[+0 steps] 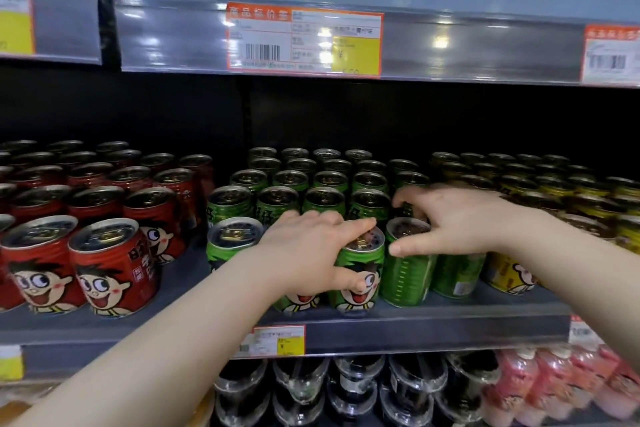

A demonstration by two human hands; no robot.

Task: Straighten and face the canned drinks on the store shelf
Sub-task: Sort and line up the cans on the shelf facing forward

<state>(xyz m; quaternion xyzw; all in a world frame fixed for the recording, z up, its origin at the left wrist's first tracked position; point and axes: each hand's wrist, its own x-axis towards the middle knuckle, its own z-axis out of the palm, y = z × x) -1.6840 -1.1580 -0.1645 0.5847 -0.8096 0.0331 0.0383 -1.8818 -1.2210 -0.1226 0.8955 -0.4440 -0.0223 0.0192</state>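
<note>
Green cans fill the middle of the shelf (450, 321) in rows. My left hand (308, 250) grips a front green can (360, 274) from above and the side; its cartoon face points outward. My right hand (460, 218) wraps over the top of the neighbouring green can (407, 270), whose back label with text faces outward. Another green can (457, 274) just right of it also shows its back. A further green can (233, 239) stands at the front left of the group.
Red cans (114, 263) with cartoon faces stand at the left, yellow cans (512, 274) at the right. Price tags (304, 40) hang on the shelf edge above. Dark bottles (353, 388) and pink bottles (561, 381) sit on the shelf below.
</note>
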